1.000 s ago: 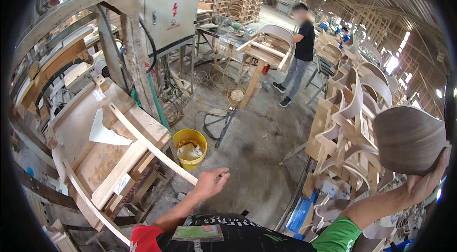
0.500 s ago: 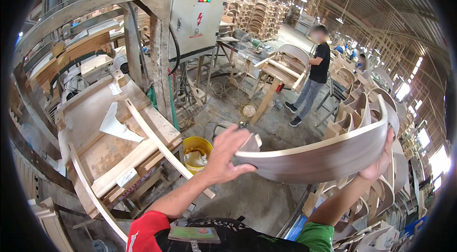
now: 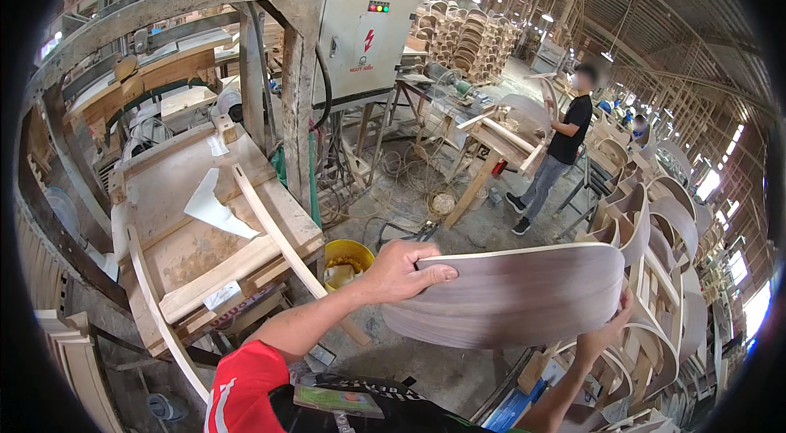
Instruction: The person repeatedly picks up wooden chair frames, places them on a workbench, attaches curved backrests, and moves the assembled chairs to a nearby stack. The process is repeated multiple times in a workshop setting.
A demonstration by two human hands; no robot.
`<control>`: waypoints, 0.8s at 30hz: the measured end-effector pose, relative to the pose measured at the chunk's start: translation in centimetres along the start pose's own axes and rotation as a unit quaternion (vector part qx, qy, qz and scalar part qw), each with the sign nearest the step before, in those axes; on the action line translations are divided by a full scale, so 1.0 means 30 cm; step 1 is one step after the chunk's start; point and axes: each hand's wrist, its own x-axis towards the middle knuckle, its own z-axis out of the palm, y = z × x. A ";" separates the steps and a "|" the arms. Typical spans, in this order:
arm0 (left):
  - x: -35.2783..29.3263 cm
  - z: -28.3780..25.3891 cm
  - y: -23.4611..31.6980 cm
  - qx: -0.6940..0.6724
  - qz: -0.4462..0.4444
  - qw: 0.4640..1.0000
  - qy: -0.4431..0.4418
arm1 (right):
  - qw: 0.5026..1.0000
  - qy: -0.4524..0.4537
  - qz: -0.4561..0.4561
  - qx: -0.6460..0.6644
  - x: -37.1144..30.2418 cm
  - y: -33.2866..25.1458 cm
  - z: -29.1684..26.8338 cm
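Observation:
In front of me I hold up a curved wooden panel (image 3: pixel 508 295), its grey-brown veneer face turned toward me and a pale edge along the top. My left hand (image 3: pixel 403 272) grips its upper left end, thumb lying on the face and fingers behind. At the lower right end, my right hand (image 3: pixel 607 328) holds the panel, its fingers partly hidden behind the edge. To the left stands a wooden worktable (image 3: pixel 176 212) carrying a white torn sheet (image 3: pixel 214 208) and a long curved wooden strip (image 3: pixel 282 241). Another curved strip (image 3: pixel 155 302) leans along the table's left side.
Stacked curved panels (image 3: pixel 667 269) crowd my right side. A yellow bucket (image 3: pixel 357 251) sits on the floor beside the worktable. Beyond it are a grey electrical cabinet (image 3: pixel 360 40), tangled cables (image 3: pixel 413 175), and a person (image 3: pixel 565 134) working at a wooden stand (image 3: pixel 503 142).
The panel has tilted so more of its veneer face shows, and its right end has come lower and left with my right hand. The person's hands hold up a curved piece.

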 end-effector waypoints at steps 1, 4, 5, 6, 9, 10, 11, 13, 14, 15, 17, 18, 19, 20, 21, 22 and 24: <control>0.014 0.001 0.008 0.014 -0.002 1.000 -0.017 | 0.998 0.002 -0.046 -0.031 -0.005 -0.022 -0.016; 0.057 0.020 0.008 0.017 0.002 0.998 -0.059 | 0.978 -0.059 -0.152 -0.126 0.023 -0.023 -0.076; 0.070 0.027 0.002 0.011 0.005 0.997 -0.071 | 0.971 -0.078 -0.181 -0.133 0.035 -0.036 -0.088; 0.081 0.030 -0.004 0.008 -0.009 0.997 -0.080 | 0.963 -0.097 -0.210 -0.139 0.041 -0.042 -0.095; 0.133 0.028 0.006 -0.005 -0.030 0.997 -0.077 | 0.959 -0.113 -0.186 -0.180 0.049 -0.038 -0.107; 0.144 0.032 0.006 -0.011 -0.033 0.998 -0.054 | 0.960 -0.108 -0.182 -0.184 0.050 -0.051 -0.093; 0.149 0.027 0.006 -0.016 -0.036 0.999 -0.030 | 0.961 -0.103 -0.178 -0.186 0.051 -0.073 -0.069; 0.138 0.013 -0.010 0.036 -0.041 0.998 0.032 | 0.961 -0.107 -0.157 -0.200 0.050 -0.084 -0.042; 0.115 0.013 -0.023 0.068 -0.010 0.994 0.083 | 0.961 -0.115 -0.140 -0.211 0.051 -0.081 -0.030; 0.084 0.008 -0.037 0.101 0.020 0.986 0.135 | 0.960 -0.124 -0.123 -0.221 0.052 -0.079 -0.017; -0.024 -0.024 -0.107 0.128 0.006 0.982 0.138 | 0.957 -0.151 -0.102 -0.226 0.058 -0.061 -0.012; -0.088 -0.027 -0.160 0.153 0.019 0.975 0.159 | 0.956 -0.161 -0.092 -0.228 0.058 -0.056 -0.004; -0.148 -0.030 -0.198 0.178 0.030 0.967 0.180 | 0.958 -0.159 -0.089 -0.220 0.056 -0.052 0.003; -0.208 -0.033 -0.218 0.187 0.028 0.966 0.176 | 0.960 -0.161 -0.086 -0.212 0.047 -0.051 0.010; -0.269 -0.038 -0.230 0.198 0.024 0.965 0.172 | 0.962 -0.165 -0.083 -0.203 0.038 -0.056 0.026; -0.306 -0.051 -0.223 0.207 0.018 0.964 0.165 | 0.966 -0.169 -0.083 -0.179 0.029 -0.061 0.047; -0.350 -0.086 -0.220 0.243 -0.049 0.953 0.175 | 0.972 -0.176 -0.082 -0.135 0.010 -0.077 0.101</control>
